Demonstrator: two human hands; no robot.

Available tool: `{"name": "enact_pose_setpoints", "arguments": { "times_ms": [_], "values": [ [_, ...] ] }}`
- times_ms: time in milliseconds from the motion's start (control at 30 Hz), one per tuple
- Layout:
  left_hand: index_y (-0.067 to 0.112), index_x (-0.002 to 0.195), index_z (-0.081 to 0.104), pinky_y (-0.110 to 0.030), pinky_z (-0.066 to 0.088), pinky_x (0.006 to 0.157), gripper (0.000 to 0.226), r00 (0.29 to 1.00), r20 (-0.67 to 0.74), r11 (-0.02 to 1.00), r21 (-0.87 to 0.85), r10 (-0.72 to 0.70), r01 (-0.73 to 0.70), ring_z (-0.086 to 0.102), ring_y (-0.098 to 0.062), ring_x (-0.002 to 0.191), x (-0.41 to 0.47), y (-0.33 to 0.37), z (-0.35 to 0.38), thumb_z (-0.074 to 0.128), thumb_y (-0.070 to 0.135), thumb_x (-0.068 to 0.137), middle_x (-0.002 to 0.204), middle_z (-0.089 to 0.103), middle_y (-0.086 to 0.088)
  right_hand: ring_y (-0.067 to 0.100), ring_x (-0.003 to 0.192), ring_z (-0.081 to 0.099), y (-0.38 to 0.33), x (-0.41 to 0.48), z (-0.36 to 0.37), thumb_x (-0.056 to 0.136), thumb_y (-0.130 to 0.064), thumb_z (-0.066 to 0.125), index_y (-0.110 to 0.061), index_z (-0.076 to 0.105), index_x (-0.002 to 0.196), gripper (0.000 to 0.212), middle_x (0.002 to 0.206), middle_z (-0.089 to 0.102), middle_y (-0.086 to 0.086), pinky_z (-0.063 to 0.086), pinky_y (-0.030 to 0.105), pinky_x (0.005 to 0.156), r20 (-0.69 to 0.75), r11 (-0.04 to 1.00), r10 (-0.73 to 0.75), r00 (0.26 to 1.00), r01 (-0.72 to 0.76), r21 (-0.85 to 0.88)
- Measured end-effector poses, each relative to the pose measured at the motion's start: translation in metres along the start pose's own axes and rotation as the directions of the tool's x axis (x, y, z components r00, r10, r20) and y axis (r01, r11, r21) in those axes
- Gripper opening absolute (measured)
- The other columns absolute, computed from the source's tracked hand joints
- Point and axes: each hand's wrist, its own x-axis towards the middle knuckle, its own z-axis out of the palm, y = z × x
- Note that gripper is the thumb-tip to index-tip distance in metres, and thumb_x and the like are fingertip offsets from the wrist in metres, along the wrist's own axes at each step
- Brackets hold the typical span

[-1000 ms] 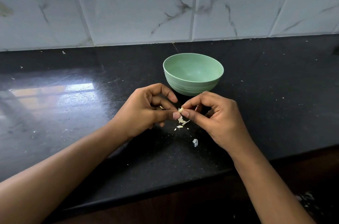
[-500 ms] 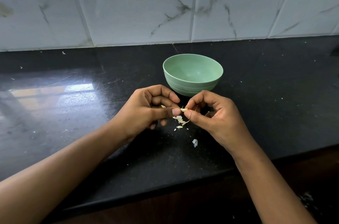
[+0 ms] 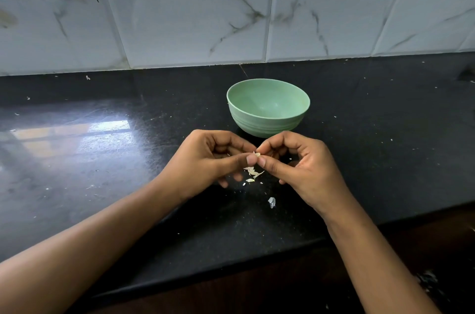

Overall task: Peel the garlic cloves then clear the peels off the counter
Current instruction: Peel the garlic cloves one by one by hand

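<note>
A small pale garlic clove sits between the fingertips of both hands, mostly hidden by them. My left hand pinches it with thumb and curled fingers from the left. My right hand pinches it from the right with thumb and forefinger. Both hands hover just above the black counter. Thin whitish garlic peels lie on the counter right under the hands, and one larger peel scrap lies nearer to me. A green bowl stands just behind the hands; its visible inside looks bare.
White marble-patterned wall tiles rise behind the counter. Tiny pale crumbs are scattered across the counter. The counter's front edge runs below my forearms, with dark cabinet front beneath. A window's reflection shines on the counter's left part.
Both hands have risen slightly toward the bowl while still pinching the clove. The fingertips have shifted a little on it. The peels on the counter lie as before.
</note>
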Motion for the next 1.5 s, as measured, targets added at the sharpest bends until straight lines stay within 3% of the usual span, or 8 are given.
{"name": "enact_pose_setpoints", "arguments": {
  "times_ms": [233,367,533,767,933,1233,1367,1500],
  "values": [
    [0.015,0.079,0.072,-0.020,0.046,0.042,0.007,1.000,-0.017,0.998,0.053,-0.025,0.025,0.061,-0.011,0.050,0.002,-0.002,0.000,0.071,0.021,0.075,0.066,0.071,-0.002,0.011,0.067,0.061,-0.001,-0.001,0.001,0.075,-0.006,0.078,-0.012,0.074,0.084,0.012,0.076,0.068,-0.001,0.048,0.016,0.061,-0.048,0.980,-0.138,0.989,0.129,-0.153],
    [0.014,0.077,0.072,-0.020,0.046,0.042,0.007,0.999,-0.050,0.999,0.049,-0.009,0.011,0.061,-0.010,0.049,0.002,-0.002,0.001,0.072,0.021,0.075,0.064,0.071,-0.002,0.015,0.067,0.063,0.000,-0.001,0.001,0.075,-0.011,0.078,-0.014,0.075,0.081,0.007,0.073,0.070,-0.004,0.053,0.027,0.062,-0.081,0.981,-0.116,0.990,0.101,-0.165],
    [0.013,0.075,0.071,-0.020,0.047,0.043,0.021,0.994,-0.101,0.995,0.102,0.031,-0.020,0.061,-0.011,0.048,0.001,-0.002,0.004,0.074,0.032,0.065,0.061,0.069,-0.010,0.011,0.060,0.060,0.001,0.000,0.003,0.078,-0.017,0.076,-0.019,0.075,0.078,0.001,0.070,0.068,-0.006,0.051,0.029,0.053,-0.078,0.985,-0.074,0.994,0.061,-0.162],
    [0.014,0.075,0.071,-0.024,0.049,0.046,0.015,0.994,-0.104,0.996,0.087,0.024,-0.015,0.064,-0.012,0.050,0.001,-0.001,0.006,0.073,0.028,0.070,0.063,0.071,-0.003,0.019,0.060,0.061,0.004,0.001,0.004,0.084,-0.018,0.069,-0.016,0.073,0.078,0.007,0.072,0.067,-0.001,0.051,0.041,0.049,-0.073,0.987,-0.055,0.996,0.043,-0.157],
    [0.014,0.075,0.071,-0.025,0.050,0.047,0.004,0.992,-0.125,0.996,0.086,0.032,-0.022,0.064,-0.012,0.050,0.001,-0.002,0.007,0.072,0.016,0.078,0.064,0.071,-0.003,0.019,0.057,0.060,0.004,0.001,0.007,0.085,-0.014,0.068,-0.017,0.072,0.077,0.009,0.070,0.067,-0.001,0.053,0.036,0.047,-0.116,0.989,-0.054,0.992,0.037,-0.146],
    [0.012,0.077,0.071,-0.026,0.050,0.047,0.004,0.981,-0.182,0.996,0.078,0.062,-0.048,0.064,-0.013,0.050,0.003,-0.005,0.008,0.072,0.010,0.081,0.067,0.072,-0.004,0.012,0.067,0.054,0.005,0.003,0.019,0.092,-0.024,0.054,-0.014,0.061,0.082,0.016,0.074,0.050,-0.016,0.051,0.039,0.051,-0.136,0.925,-0.181,0.974,0.121,-0.361],
    [0.012,0.077,0.071,-0.025,0.051,0.047,0.004,0.980,-0.184,0.995,0.074,0.075,-0.062,0.063,-0.011,0.049,0.001,-0.004,0.009,0.072,0.009,0.080,0.064,0.071,-0.001,0.005,0.068,0.049,0.005,0.004,0.019,0.091,-0.022,0.050,-0.016,0.056,0.081,0.014,0.076,0.049,-0.015,0.039,0.020,0.059,-0.100,0.896,-0.207,0.973,0.147,-0.418],
    [0.014,0.078,0.071,-0.024,0.051,0.048,0.002,0.979,-0.176,0.994,0.070,0.100,-0.089,0.065,-0.011,0.051,0.000,-0.002,0.010,0.072,0.013,0.078,0.066,0.072,-0.001,0.006,0.067,0.050,0.005,0.005,0.018,0.087,-0.022,0.052,-0.014,0.056,0.078,0.013,0.074,0.051,-0.013,0.038,0.018,0.057,-0.099,0.918,-0.183,0.978,0.134,-0.374]
  ]
}}
